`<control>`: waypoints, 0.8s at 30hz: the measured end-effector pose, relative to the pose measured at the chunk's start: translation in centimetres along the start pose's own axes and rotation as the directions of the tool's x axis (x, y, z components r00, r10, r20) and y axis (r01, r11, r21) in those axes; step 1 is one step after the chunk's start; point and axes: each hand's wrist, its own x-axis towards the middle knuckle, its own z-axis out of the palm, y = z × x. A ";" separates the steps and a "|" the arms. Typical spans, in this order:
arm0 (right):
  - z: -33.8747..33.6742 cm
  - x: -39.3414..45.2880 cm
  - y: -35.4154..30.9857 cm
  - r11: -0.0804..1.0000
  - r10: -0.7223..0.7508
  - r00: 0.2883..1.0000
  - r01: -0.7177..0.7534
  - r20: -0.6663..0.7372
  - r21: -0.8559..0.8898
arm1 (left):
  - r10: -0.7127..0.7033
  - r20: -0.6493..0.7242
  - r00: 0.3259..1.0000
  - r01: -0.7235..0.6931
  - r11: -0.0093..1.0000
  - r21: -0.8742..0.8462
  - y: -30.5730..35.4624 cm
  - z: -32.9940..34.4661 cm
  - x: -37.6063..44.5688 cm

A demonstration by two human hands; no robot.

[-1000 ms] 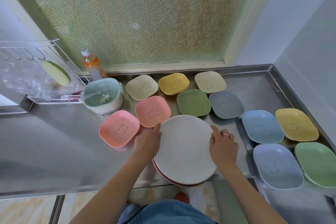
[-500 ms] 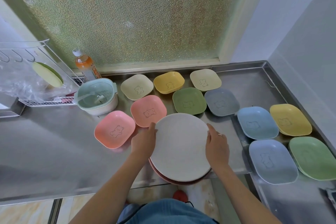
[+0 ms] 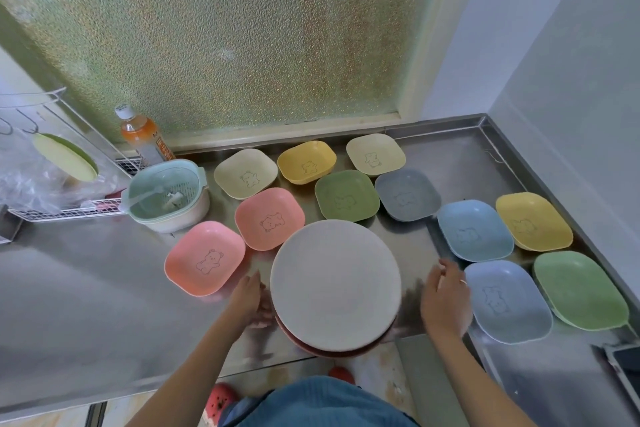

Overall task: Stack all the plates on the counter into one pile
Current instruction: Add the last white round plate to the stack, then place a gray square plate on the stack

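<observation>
One steel counter [image 3: 86,288], filling the lower frame from left edge to right corner, bearing all items below

Pile, low centre of frame at the counter's front edge: one round off-white plate [image 3: 335,284] on top, a pink plate rim [image 3: 322,352] showing beneath it; how many lie under cannot be told

Eleven loose square bear-print dishes, none yet on the pile: blue-grey [image 3: 506,302] and green [image 3: 580,289] at lower right; light blue [image 3: 475,230] and yellow [image 3: 533,221] above them; grey [image 3: 407,195], dark green [image 3: 347,196], cream [image 3: 375,154], yellow [image 3: 306,162] and cream [image 3: 246,173] across the centre; two pink, one [image 3: 269,218] touching the pile's upper left edge, one [image 3: 205,258] left of it

One mint colander bowl [image 3: 166,194] and one orange drink bottle [image 3: 140,135], upper left; wire rack behind

Left hand [image 3: 251,298]: at the pile's left edge, fingers straight and together, touching the rim

Right hand [image 3: 445,295]: right of the pile, apart from it, fingers loosely spread, holding nothing, just beside the blue-grey dish

Step, as judged: top plate set down, reach for the next dish beginning. Next move calls for lifting a dish by its rim and centring it on the round plate; square on round may sit loosely
</observation>
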 end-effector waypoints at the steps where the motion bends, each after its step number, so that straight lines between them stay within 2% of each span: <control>1: -0.5 0.0 1.1 0.994 0.038 0.999 -0.041 -0.023 -0.098 | 0.003 0.040 0.999 -0.005 0.998 0.060 -0.4 -0.2 -0.3; 3: -1.3 -0.2 2.8 0.954 0.094 0.995 -0.102 -0.045 -0.281 | -0.016 0.132 0.991 -0.008 0.983 0.181 -1.2 -0.2 -0.8; 5: -1.7 -0.5 3.7 0.903 0.147 0.989 -0.143 -0.023 -0.405 | -0.057 0.228 0.972 0.011 0.980 0.198 -1.7 0.4 -1.2; 8: -1.9 -0.8 4.1 0.780 0.195 0.979 -0.121 0.055 -0.614 | -0.035 0.215 0.976 0.007 0.992 0.129 -2.1 1.3 -1.0; 11: -2.1 -0.6 4.2 0.710 0.182 0.979 -0.070 0.087 -0.701 | -0.022 0.188 0.982 0.004 0.996 0.092 -2.5 1.4 -0.4; 14: -2.3 -0.7 4.2 0.745 0.144 0.987 -0.059 0.075 -0.664 | -0.015 0.195 0.981 0.000 0.997 0.075 -2.7 1.4 -0.4; 20: -1.8 -2.8 3.6 0.913 0.038 0.992 -0.083 -0.118 -0.400 | 0.009 0.217 0.976 -0.007 1.000 -0.010 -2.3 2.0 -0.5; 22: -1.3 -3.6 2.8 0.955 -0.057 0.975 -0.010 -0.216 -0.297 | 0.014 0.231 0.973 -0.005 0.999 -0.040 -2.1 2.2 -0.4; 24: -1.2 -4.4 1.6 0.960 -0.224 0.926 0.156 -0.305 -0.234 | 0.019 0.234 0.972 -0.005 0.998 -0.059 -1.8 2.4 -0.4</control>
